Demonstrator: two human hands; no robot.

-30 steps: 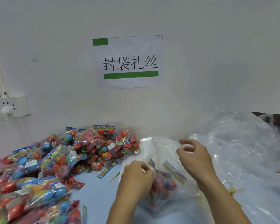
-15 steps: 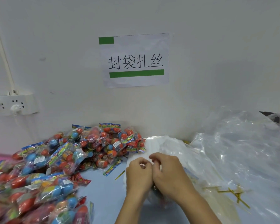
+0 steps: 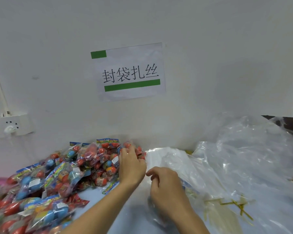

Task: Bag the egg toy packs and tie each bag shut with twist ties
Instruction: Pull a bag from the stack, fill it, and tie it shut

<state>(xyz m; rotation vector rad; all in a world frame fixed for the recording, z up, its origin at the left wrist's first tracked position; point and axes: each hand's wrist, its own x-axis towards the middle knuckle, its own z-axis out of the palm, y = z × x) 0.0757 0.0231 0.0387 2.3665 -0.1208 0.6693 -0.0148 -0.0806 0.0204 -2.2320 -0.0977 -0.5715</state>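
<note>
Left hand (image 3: 131, 166) is reaching into the far right edge of the egg packs (image 3: 61, 176), fingers curled onto one of the packs at the back near the wall, though the pictures don't quite show whether it's actually gripped or just touched. Right hand (image 3: 166, 186) sits over the clear bag (image 3: 172, 159) just beside it, fingers loosely curled, thumb and forefinger close together; can't tell if they're pinching plastic. The packs are heaped on the left half of the table (image 3: 125, 217), red and blue eggs in crinkly wrappers. More loose clear plastic (image 3: 243, 157) is piled to the right. A few gold twist ties (image 3: 237, 204) lie under or on the plastic at lower right. Sign (image 3: 129, 71) on the wall, power strip (image 3: 10, 125) at left.
</note>
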